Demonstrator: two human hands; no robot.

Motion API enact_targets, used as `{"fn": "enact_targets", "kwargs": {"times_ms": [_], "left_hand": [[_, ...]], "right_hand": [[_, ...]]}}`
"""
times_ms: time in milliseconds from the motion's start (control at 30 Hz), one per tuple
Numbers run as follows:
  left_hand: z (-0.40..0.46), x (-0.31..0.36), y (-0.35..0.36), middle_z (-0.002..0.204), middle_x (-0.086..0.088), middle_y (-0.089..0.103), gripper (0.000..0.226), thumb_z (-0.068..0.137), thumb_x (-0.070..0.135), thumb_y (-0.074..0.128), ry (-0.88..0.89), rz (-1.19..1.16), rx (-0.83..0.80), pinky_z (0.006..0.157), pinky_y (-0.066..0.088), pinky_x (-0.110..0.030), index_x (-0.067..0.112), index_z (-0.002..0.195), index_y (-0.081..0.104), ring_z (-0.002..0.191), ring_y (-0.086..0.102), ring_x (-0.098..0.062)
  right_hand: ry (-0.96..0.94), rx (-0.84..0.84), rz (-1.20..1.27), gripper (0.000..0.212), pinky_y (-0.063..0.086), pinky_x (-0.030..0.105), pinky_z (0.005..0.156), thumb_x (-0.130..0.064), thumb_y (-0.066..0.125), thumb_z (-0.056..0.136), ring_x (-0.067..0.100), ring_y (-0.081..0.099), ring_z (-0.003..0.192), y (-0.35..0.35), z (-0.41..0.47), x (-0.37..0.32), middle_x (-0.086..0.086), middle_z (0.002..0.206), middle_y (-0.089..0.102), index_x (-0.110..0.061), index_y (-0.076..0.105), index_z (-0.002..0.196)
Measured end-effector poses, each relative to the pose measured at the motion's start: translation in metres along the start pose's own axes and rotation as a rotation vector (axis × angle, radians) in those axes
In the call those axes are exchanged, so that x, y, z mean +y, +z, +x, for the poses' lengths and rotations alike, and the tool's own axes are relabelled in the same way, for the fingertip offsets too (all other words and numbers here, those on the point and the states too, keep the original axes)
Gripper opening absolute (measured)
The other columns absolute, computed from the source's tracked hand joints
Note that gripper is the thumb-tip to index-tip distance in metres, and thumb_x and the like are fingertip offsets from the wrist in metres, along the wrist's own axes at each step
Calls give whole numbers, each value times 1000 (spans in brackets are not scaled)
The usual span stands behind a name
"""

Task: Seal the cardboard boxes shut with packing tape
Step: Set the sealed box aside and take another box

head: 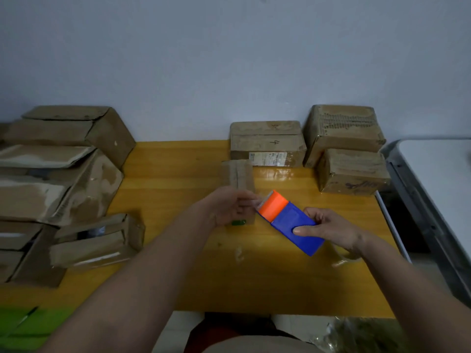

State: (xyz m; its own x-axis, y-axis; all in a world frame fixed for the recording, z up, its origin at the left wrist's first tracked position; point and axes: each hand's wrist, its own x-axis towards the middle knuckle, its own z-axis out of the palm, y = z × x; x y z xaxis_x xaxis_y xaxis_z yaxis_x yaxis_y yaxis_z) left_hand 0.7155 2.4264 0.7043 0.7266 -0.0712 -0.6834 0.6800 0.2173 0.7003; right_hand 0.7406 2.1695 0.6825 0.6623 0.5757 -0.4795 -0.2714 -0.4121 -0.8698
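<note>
Dim, soft room light, slightly hazy view.
Glare is shining off the yellow table (178, 179) ahead of me, my left hand (230, 207) is blurring, and the wide lens is bending the edges.

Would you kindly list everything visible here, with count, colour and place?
Tape dispenser: one, blue body with orange head, held above the table's middle.
Small box: one, brown, on the table just beyond the left hand.
Sealed boxes: three, brown, back right of the table.
Open boxes: a brown pile, exact count unclear, left side.
Table: one, yellow wood.
White surface: one, far right.
Green item: one, bottom left corner.
Left hand: pinching the tape end at the orange head.
Right hand: grip round the blue body.
</note>
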Motion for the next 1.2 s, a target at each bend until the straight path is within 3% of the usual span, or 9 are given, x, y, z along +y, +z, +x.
{"fn": "enact_targets", "kwargs": {"times_ms": [67, 133, 233, 367, 467, 633, 867, 1033, 1200], "left_hand": [[1, -6, -2, 73, -6, 71, 13, 89, 8, 63, 27, 24, 61, 90, 54, -39, -1, 98, 66, 76, 64, -17], [3, -12, -1, 64, -7, 68, 14, 84, 3, 70, 93, 18, 180, 65, 60, -28, -6, 94, 67, 58, 65, -11], [3, -19, -4, 62, -6, 63, 8, 85, 3, 70, 210, 88, 394, 44, 47, -16, -2, 90, 68, 42, 58, -4], [3, -37, -10, 62, 2, 65, 15, 86, 3, 68, 290, 69, 498, 51, 47, -14, 9, 72, 67, 56, 57, -9], [1, -52, -7, 57, 4, 64, 16, 86, 1, 68, 275, -26, 586, 48, 47, -14, 8, 72, 67, 46, 57, -3], [3, -65, -18, 61, 2, 69, 15, 86, 7, 69, 251, -112, 677, 74, 51, -33, 12, 71, 67, 67, 61, -20], [13, -71, -28, 87, -8, 71, 11, 85, 17, 72, 226, -119, 904, 66, 43, -25, 18, 75, 69, 70, 56, -13], [27, -68, -30, 77, 2, 67, 29, 85, 28, 71, 168, -68, 986, 94, 49, -41, 32, 59, 60, 85, 65, -21], [39, -69, -36, 74, 5, 67, 30, 86, 31, 69, 119, -56, 1000, 97, 46, -48, 33, 58, 58, 90, 65, -25]], "right_hand": [[-2, -16, -52, 66, 48, 35, 74, -45, 84, 58, 24, 64, 81, 3, 2, -8, 18, 92, 68, 3, 58, 95], [-13, -44, -91, 73, 48, 33, 74, -45, 83, 61, 25, 65, 83, 9, 4, -15, 21, 99, 68, 8, 57, 105], [-9, -88, -111, 51, 50, 26, 69, -30, 78, 76, 17, 66, 76, 20, 9, -24, 13, 89, 70, 7, 58, 105], [23, -164, -180, 27, 50, 22, 62, -26, 74, 77, 10, 66, 69, 26, 8, -40, -2, 77, 69, -7, 61, 92], [51, -174, -269, 36, 51, 24, 65, -33, 77, 73, 13, 68, 74, 25, 8, -47, 1, 82, 71, -8, 62, 95], [84, -112, -354, 26, 49, 22, 62, -34, 76, 78, 11, 67, 69, 29, 12, -45, -1, 77, 70, -12, 65, 88], [11, 141, -609, 44, 47, 33, 60, -51, 76, 73, 21, 64, 68, 42, 39, -63, 9, 74, 68, -8, 65, 78], [44, 181, -737, 50, 44, 32, 57, -57, 73, 72, 23, 64, 71, 47, 62, -75, 10, 76, 67, -9, 66, 83], [99, 175, -814, 49, 48, 34, 60, -58, 72, 73, 21, 63, 72, 50, 82, -88, 8, 76, 65, -11, 63, 82]]}}
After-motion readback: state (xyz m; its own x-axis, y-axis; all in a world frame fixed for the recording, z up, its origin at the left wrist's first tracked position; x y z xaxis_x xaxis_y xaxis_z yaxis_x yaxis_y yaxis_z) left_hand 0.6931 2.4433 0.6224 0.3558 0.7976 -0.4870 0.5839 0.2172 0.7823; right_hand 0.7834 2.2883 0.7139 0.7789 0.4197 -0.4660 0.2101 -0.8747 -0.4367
